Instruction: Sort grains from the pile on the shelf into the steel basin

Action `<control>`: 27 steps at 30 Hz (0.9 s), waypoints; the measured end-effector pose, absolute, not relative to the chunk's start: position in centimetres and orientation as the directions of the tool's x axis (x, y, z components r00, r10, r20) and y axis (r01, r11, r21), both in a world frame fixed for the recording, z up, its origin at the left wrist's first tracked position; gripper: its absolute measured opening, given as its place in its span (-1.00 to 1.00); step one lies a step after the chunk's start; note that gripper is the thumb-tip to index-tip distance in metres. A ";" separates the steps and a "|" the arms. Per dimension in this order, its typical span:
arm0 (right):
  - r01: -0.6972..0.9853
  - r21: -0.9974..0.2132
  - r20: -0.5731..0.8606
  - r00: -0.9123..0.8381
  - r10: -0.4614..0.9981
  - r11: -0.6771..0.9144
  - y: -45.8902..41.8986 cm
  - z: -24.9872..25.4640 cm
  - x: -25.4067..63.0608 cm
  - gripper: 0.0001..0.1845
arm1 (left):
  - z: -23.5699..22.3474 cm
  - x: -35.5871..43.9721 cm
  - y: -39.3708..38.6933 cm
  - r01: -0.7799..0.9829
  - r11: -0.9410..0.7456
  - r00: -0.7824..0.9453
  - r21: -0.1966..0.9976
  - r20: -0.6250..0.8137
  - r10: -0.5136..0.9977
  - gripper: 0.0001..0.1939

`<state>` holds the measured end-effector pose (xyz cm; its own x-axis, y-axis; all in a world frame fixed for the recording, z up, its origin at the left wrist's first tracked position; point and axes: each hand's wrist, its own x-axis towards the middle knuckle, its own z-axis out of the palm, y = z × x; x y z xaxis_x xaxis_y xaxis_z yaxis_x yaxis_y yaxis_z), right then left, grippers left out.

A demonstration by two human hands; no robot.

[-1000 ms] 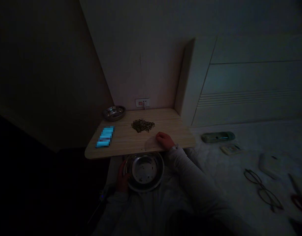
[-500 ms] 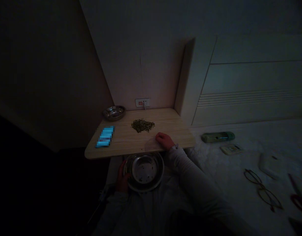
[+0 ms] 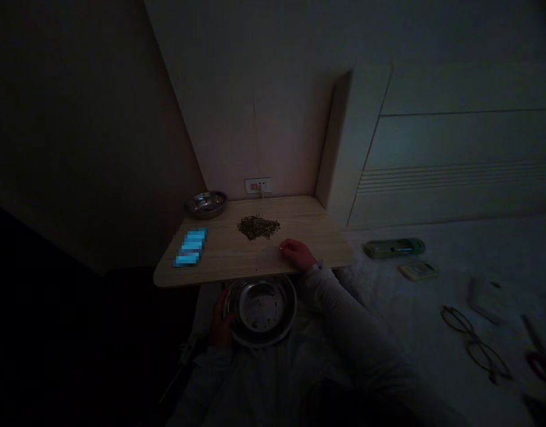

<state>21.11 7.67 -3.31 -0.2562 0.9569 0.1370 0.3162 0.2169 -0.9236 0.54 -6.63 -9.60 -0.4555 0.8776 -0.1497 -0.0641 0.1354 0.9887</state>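
My left hand (image 3: 221, 326) grips the left rim of a round metal bowl (image 3: 287, 326), which is tilted towards me below the table edge. A few small dark bits lie inside it. Over the front right of the wooden table (image 3: 228, 261), my right hand (image 3: 298, 255) is closed, thumb and fingers pressed together. A tiny pale spot shows at its fingertips, too small to name. Just beyond that hand, a loose pile of small greenish-brown seeds or grains (image 3: 257, 227) is spread on the tabletop.
A second metal bowl (image 3: 206, 207) stands at the table's back left, near a lit phone (image 3: 190, 247). Behind is a wall socket (image 3: 257, 185). On the bed lie a green case (image 3: 394, 248), a small pale device (image 3: 418, 270), eyeglasses (image 3: 473, 338) and red-handled scissors (image 3: 540, 365).
The fingertips of my right hand have shifted very slightly left, and a pale spot now shows at them. My left hand and the bowl stay in place.
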 end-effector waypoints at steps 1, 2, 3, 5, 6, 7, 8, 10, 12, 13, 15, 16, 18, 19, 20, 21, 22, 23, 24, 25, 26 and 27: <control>0.320 -0.923 0.133 -0.264 0.955 0.216 7.7 -3.4 21.1 -0.85 | -9.4 0.6 -6.7 -0.062 0.131 -0.449 0.989 -0.145 0.882 -0.43; 0.327 -0.919 0.133 -0.272 0.953 0.221 7.7 -3.4 21.1 -0.85 | -9.2 0.6 -6.8 -0.059 0.127 -0.446 0.990 -0.140 0.884 -0.43; 0.340 -0.912 0.136 -0.278 0.951 0.230 7.7 -3.4 21.0 -0.85 | -9.0 0.6 -6.8 -0.057 0.131 -0.443 0.990 -0.143 0.885 -0.43; 0.371 -0.896 0.138 -0.289 0.947 0.244 7.6 -3.4 21.0 -0.85 | -8.7 0.7 -6.9 -0.056 0.153 -0.434 0.987 -0.162 0.886 -0.43; 0.381 -0.892 0.133 -0.295 0.946 0.244 7.6 -3.4 21.0 -0.85 | -8.5 0.8 -6.9 -0.055 0.155 -0.442 0.986 -0.163 0.882 -0.43; 0.388 -0.890 0.124 -0.301 0.946 0.240 7.6 -3.4 21.0 -0.85 | -8.5 0.8 -6.9 -0.053 0.158 -0.449 0.986 -0.165 0.878 -0.43; 0.390 -0.890 0.116 -0.306 0.945 0.236 7.6 -3.4 21.0 -0.85 | -8.4 0.9 -6.9 -0.049 0.164 -0.454 0.985 -0.168 0.875 -0.43; 0.387 -0.891 0.109 -0.322 0.940 0.236 7.6 -3.3 21.0 -0.84 | -8.3 1.0 -6.9 -0.039 0.171 -0.473 0.985 -0.169 0.865 -0.43; 0.394 -0.886 0.110 -0.333 0.937 0.244 7.5 -3.2 21.0 -0.84 | -8.3 1.1 -6.9 -0.031 0.177 -0.477 0.984 -0.170 0.862 -0.43; 0.400 -0.883 0.109 -0.336 0.935 0.247 7.5 -3.2 21.0 -0.83 | -8.3 1.1 -6.9 -0.026 0.166 -0.481 0.986 -0.158 0.862 -0.43; 0.416 -0.874 0.108 -0.341 0.934 0.253 7.5 -3.1 21.0 -0.83 | -8.3 1.0 -6.9 -0.031 0.144 -0.470 0.989 -0.142 0.871 -0.45; 0.424 -0.868 0.110 -0.342 0.933 0.258 7.5 -3.1 21.0 -0.83 | -8.4 1.0 -6.9 -0.039 0.146 -0.461 0.989 -0.147 0.875 -0.45; 0.436 -0.857 0.122 -0.346 0.930 0.275 7.5 -3.1 21.0 -0.83 | -8.5 1.1 -6.9 -0.053 0.151 -0.465 0.987 -0.158 0.871 -0.45; 0.439 -0.853 0.128 -0.348 0.929 0.282 7.5 -3.1 21.0 -0.83 | -8.6 1.1 -6.9 -0.058 0.149 -0.469 0.987 -0.159 0.869 -0.44; 0.442 -0.849 0.133 -0.348 0.928 0.288 7.5 -3.1 21.0 -0.83 | -8.8 1.2 -6.8 -0.058 0.139 -0.480 0.989 -0.149 0.864 -0.44; 0.444 -0.847 0.136 -0.351 0.927 0.292 7.4 -3.1 21.0 -0.83 | -8.9 1.2 -6.8 -0.052 0.123 -0.499 0.991 -0.133 0.857 -0.44; 0.446 -0.846 0.136 -0.351 0.927 0.293 7.4 -3.1 21.0 -0.83 | -9.1 1.2 -6.7 -0.045 0.108 -0.515 0.993 -0.116 0.850 -0.45; 0.448 -0.846 0.134 -0.349 0.927 0.291 7.4 -3.0 21.0 -0.83 | -9.3 1.2 -6.7 -0.042 0.099 -0.517 0.994 -0.107 0.849 -0.45; 0.450 -0.845 0.131 -0.348 0.928 0.288 7.4 -3.0 21.0 -0.83 | -9.4 1.1 -6.6 -0.042 0.095 -0.516 0.995 -0.103 0.851 -0.45; 0.451 -0.846 0.127 -0.347 0.929 0.284 7.4 -3.0 21.0 -0.83 | -9.6 1.0 -6.5 -0.043 0.098 -0.515 0.994 -0.106 0.851 -0.45; 0.452 -0.846 0.122 -0.349 0.929 0.281 7.4 -2.9 21.0 -0.83 | -9.7 1.0 -6.5 -0.047 0.106 -0.510 0.993 -0.115 0.853 -0.44; 0.453 -0.847 0.118 -0.352 0.929 0.279 7.4 -2.9 21.0 -0.84 | -9.8 0.9 -6.5 -0.050 0.110 -0.503 0.993 -0.120 0.856 -0.44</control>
<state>20.97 7.37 -2.92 -0.3517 0.9287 0.1176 0.4531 0.2789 -0.8468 0.90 -6.46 -9.76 -0.5033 0.8557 -0.1204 -0.0497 0.1104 0.9926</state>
